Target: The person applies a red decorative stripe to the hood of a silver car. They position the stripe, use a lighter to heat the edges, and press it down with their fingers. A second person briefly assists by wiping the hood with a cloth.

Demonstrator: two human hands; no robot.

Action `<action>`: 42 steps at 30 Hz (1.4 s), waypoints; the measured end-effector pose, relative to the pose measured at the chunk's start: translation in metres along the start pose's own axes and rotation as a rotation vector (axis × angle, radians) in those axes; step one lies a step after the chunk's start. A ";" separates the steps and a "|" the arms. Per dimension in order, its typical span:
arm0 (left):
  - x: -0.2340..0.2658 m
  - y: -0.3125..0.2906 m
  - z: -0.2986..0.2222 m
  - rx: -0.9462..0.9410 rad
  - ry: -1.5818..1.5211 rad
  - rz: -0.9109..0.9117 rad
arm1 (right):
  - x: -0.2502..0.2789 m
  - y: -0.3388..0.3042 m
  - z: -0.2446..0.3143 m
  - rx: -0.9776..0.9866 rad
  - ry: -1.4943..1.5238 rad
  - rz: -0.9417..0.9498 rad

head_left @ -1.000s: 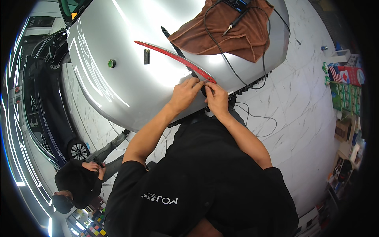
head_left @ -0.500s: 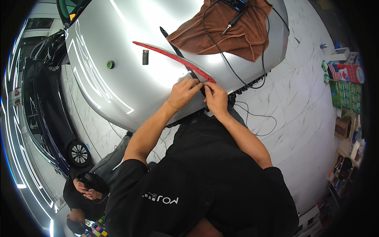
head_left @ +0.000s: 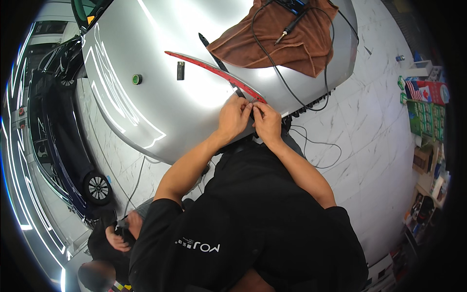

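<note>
On a silver car hood (head_left: 194, 117), my left hand (head_left: 234, 118) and my right hand (head_left: 267, 120) meet fingertip to fingertip, both closed in a pinch. Their tips are at the near end of a long, curved red-faced strip (head_left: 214, 71) with a pale edge. A narrow black strip (head_left: 219, 62) crosses beneath it and runs down toward my fingers. What exactly the fingers pinch is too small to make out. Left of the strips lie a small black rectangular piece (head_left: 180, 71) and a small round green-and-black roll (head_left: 137, 79).
A brown cloth (head_left: 296, 56) covers the hood's right part, bearing a corded soldering iron (head_left: 288, 30) and a blue device (head_left: 293, 6). Its cable loops over the hood edge. Another person (head_left: 104, 243) sits at lower left near a dark car (head_left: 63, 141). Boxes (head_left: 428, 114) stand at right.
My left hand has turned and shifted slightly right, closer against my right hand. The right hand stays nearly still. The other person has leaned and moved their hands.
</note>
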State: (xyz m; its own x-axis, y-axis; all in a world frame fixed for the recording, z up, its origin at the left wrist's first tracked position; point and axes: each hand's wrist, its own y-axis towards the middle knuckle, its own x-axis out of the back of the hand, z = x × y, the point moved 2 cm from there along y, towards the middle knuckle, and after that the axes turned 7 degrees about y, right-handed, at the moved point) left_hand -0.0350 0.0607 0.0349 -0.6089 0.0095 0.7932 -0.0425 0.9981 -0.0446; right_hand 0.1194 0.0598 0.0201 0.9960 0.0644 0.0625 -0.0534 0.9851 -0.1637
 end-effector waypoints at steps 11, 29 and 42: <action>-0.005 -0.003 0.006 0.974 -0.906 0.287 | 0.000 -0.002 0.000 0.006 0.034 -0.002; 0.014 -0.004 0.008 -0.596 0.355 -0.210 | 0.001 -0.002 -0.001 0.003 0.062 -0.007; 0.019 0.005 0.004 -0.603 0.338 -0.148 | 0.000 -0.001 -0.004 0.010 0.033 -0.002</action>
State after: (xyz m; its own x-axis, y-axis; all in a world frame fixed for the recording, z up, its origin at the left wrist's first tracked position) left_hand -0.0498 0.0654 0.0473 -0.3476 -0.2080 0.9143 0.3998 0.8491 0.3452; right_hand 0.1200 0.0580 0.0162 0.9979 0.0573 0.0298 -0.0520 0.9868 -0.1533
